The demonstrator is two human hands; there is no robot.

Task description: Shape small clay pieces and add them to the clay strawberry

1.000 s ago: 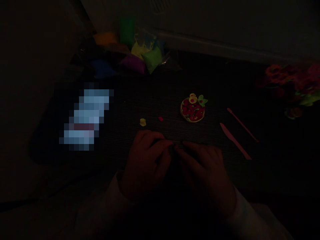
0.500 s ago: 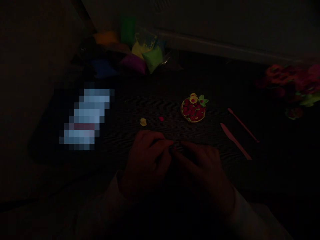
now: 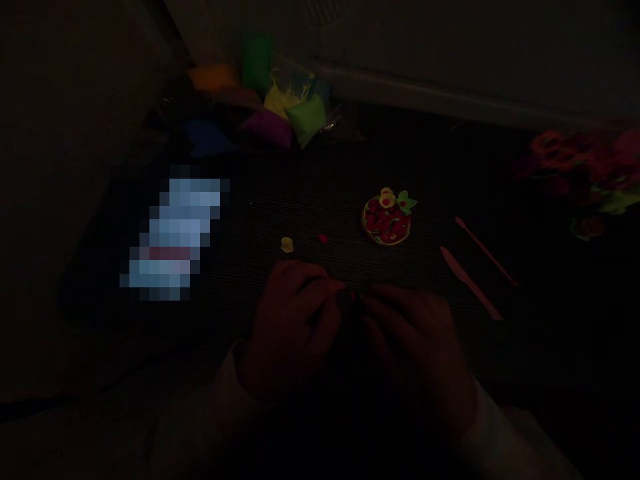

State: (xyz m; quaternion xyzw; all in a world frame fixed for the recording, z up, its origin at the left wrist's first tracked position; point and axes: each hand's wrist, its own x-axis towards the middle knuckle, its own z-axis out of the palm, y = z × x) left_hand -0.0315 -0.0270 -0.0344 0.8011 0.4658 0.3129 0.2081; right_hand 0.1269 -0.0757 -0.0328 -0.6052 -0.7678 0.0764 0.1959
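The scene is very dark. My left hand [image 3: 295,320] is closed in a pinch, and a small red piece [image 3: 353,294] shows just beyond its fingertips. Opposite it, my right hand [image 3: 417,333] has its thumb and fingers somewhat apart, a short gap from that piece. Beyond the hands lie a flat yellow piece [image 3: 287,245] and a small red lump [image 3: 323,238]. Farther back stands a small round basket [image 3: 363,230] filled with red bits, with a yellow flower [image 3: 387,199] and a green flower [image 3: 406,202] on its rim.
A pink modelling knife [image 3: 470,283] and a thin pink stick tool [image 3: 485,251] lie at the right. Several coloured packets [image 3: 306,119] are heaped at the back left, near a blurred lit screen [image 3: 175,233]. Colourful flower-like pieces [image 3: 590,157] sit far right.
My right hand has drawn back slightly to the right, and its fingertips have parted from the left ones. My left hand has hardly moved.
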